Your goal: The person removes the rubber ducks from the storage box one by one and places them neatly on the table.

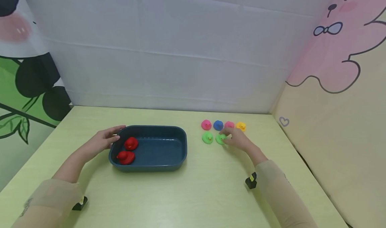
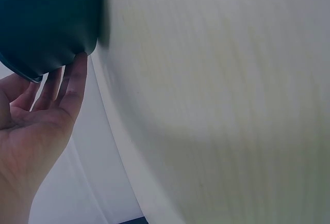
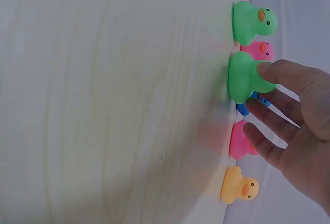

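In the head view, the right hand (image 1: 237,139) partly hides the right green duck (image 1: 219,139) and a pink duck (image 1: 229,124). From the right wrist, we see only bits of the blue duck (image 3: 242,109). The left wrist view crops the tray (image 2: 51,22), and we cannot read the print (image 1: 25,207) on the left sleeve (image 1: 52,197).

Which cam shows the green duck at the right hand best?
Right wrist: the green duck appears large, though the right hand covers part of its head. Head view shows it smaller, also partly hidden by that hand. Left wrist doesn't show it.
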The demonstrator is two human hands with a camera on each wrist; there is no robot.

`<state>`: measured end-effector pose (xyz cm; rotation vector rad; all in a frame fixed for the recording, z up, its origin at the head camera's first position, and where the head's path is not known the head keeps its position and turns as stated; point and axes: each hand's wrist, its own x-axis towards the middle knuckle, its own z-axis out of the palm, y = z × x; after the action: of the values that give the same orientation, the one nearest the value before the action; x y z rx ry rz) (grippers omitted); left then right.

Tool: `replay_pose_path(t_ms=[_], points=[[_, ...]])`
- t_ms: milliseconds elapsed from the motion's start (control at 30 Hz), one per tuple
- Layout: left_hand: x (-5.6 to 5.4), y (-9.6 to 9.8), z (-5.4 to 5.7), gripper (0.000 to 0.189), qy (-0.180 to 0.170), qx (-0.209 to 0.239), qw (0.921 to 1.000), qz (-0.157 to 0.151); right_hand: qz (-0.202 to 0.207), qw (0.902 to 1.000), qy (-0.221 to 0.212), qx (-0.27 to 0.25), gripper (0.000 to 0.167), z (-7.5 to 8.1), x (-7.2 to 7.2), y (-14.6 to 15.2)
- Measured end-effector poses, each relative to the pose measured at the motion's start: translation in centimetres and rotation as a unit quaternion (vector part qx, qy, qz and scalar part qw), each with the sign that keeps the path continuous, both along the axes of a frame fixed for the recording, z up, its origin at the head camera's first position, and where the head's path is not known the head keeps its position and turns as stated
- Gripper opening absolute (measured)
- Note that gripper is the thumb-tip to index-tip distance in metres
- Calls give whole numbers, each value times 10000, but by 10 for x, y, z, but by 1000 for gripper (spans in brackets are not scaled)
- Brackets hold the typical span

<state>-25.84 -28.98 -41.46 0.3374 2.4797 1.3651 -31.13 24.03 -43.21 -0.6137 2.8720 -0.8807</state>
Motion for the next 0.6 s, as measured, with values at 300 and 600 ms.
replay_pose_path(t_ms=[300, 600], points=[[-1, -1, 0, 56, 53, 13, 10000, -54, 62, 9999, -47, -100, 36, 16, 7, -4], [-1, -3, -2, 56, 47, 22, 10000, -21, 493, 9963, 670, -238, 34, 49, 16, -21]])
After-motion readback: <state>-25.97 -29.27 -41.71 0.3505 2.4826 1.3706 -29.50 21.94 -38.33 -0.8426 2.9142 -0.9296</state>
